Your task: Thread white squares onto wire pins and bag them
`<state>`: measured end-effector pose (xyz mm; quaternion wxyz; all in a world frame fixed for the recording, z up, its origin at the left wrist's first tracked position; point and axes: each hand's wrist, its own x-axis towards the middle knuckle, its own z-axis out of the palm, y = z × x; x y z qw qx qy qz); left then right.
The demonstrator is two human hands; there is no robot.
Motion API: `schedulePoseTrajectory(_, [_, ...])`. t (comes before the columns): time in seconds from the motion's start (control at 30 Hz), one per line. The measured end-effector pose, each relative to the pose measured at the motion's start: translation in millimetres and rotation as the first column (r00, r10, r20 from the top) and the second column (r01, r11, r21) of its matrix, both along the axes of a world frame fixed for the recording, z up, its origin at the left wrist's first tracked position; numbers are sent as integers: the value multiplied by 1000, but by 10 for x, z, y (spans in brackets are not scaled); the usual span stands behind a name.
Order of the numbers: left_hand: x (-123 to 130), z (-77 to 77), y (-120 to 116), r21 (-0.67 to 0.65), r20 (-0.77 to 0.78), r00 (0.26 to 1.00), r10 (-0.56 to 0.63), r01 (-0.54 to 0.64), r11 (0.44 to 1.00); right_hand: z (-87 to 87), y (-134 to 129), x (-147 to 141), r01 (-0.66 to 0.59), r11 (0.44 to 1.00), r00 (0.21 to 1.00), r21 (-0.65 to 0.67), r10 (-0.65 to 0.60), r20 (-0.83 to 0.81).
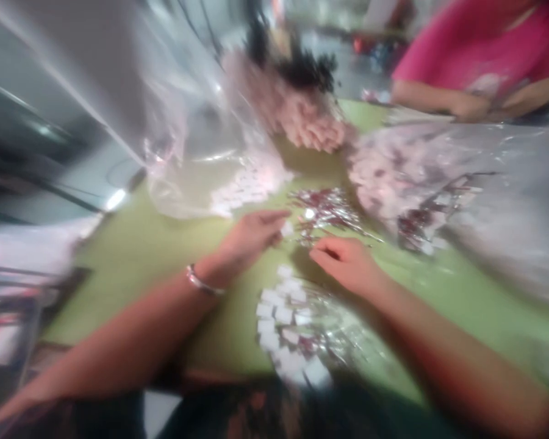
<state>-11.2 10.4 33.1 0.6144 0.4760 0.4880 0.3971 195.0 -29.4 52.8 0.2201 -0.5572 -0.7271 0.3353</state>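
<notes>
My left hand (258, 231), with a silver bracelet (203, 281) at its wrist, pinches a small white piece (286, 229) between thumb and fingers. To its right, my right hand (341, 256) is closed, fingertips pressed together; whatever it may hold is too blurred to make out. Just beyond both hands lies a pile of thin, shiny dark-red and silver strips (332, 207). Nearer my body, square white tags (283, 314) lie fanned out beside thin clear and silvery strands (348, 329) on the green table (165, 262).
A clear plastic bag (187, 183) with white pieces stands at the back left. Pink bundles (313, 125) lie behind. Right of them are a bag of pale pink items (388, 164) and more dark-red strips (416, 228). A person in a pink shirt (480, 49) is across the table.
</notes>
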Motion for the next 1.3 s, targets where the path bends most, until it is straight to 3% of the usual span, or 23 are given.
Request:
schedulePoseTrajectory(0.13, [57, 25, -27, -140, 145, 989, -30, 51, 989, -1, -16, -21, -13, 999, 1000, -34, 13, -14])
schedulePoseTrajectory(0.47, [103, 34, -39, -188, 256, 966, -44, 95, 978, -16, 14, 7, -38, 997, 998, -64, 35, -50])
schedulePoseTrajectory(0.67, [10, -64, 16, -79, 27, 985, -169, 170, 982, -32, 34, 44, 1, 999, 999, 38, -3, 39])
schedulePoseTrajectory(0.8, [-12, -107, 17, 6, -118, 963, -244, 246, 969, -55, 17, 52, -58, 984, 984, 170, 28, 173])
schedulePoseTrajectory(0.97, [64, -151, -47, 13, -128, 943, -308, 312, 950, -92, -13, 10, -118, 975, 976, 189, 79, 204])
schedulePoseTrajectory(1.07, [118, -185, -90, 14, -104, 943, -316, 319, 948, -131, -10, 0, -144, 971, 973, 189, 104, 208])
schedulePoseTrajectory(1.17, [144, -127, -103, 24, -164, 931, -326, 334, 942, -158, -4, 1, -164, 968, 962, 192, 114, 248])
schedulePoseTrajectory(1.23, [104, -28, -61, 86, -305, 900, -310, 350, 933, -156, -9, -4, -144, 971, 968, 192, 98, 230])
schedulePoseTrajectory(1.3, [-9, 72, 32, 251, -521, 839, -156, 326, 912, -139, -28, -23, -137, 977, 976, 165, 105, 192])
